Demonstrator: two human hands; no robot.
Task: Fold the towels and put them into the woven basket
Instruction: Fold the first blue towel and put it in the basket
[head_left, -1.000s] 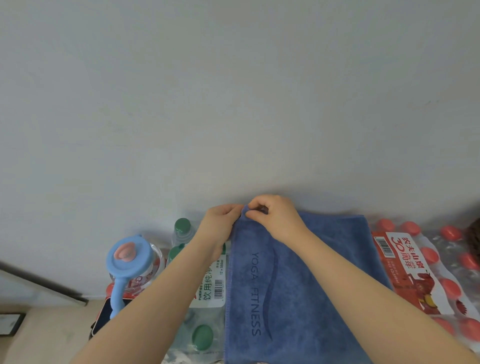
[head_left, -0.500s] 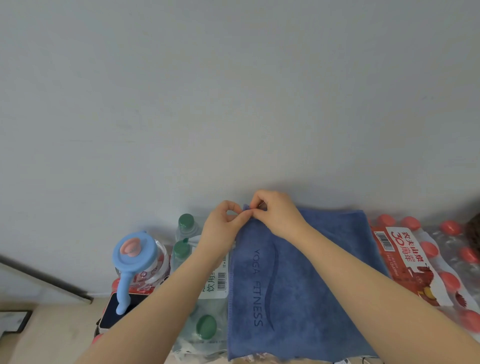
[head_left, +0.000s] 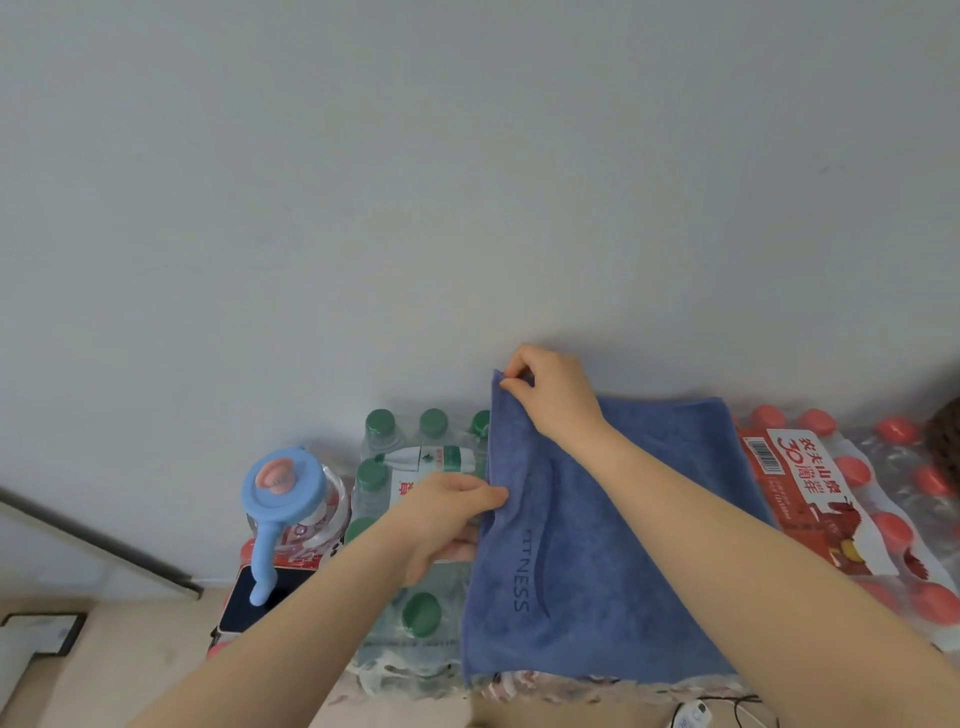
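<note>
A blue towel (head_left: 613, 561) with dark "FITNESS" lettering lies spread over packs of bottled water, against the wall. My right hand (head_left: 550, 395) pinches the towel's far left corner and lifts it a little off the pack. My left hand (head_left: 441, 514) grips the towel's left edge about halfway down, thumb on top and fingers under the cloth. No woven basket is in view.
A pack of green-capped water bottles (head_left: 405, 457) sits left of the towel. A pack of red-capped bottles (head_left: 852, 499) with a red label lies to the right. A blue-lidded jug (head_left: 283, 493) stands at the left, above a dark phone (head_left: 249, 597). The wall rises directly behind.
My left hand has let go of the far corner and slid down the left edge towards me. My right hand keeps the corner and has raised it slightly.
</note>
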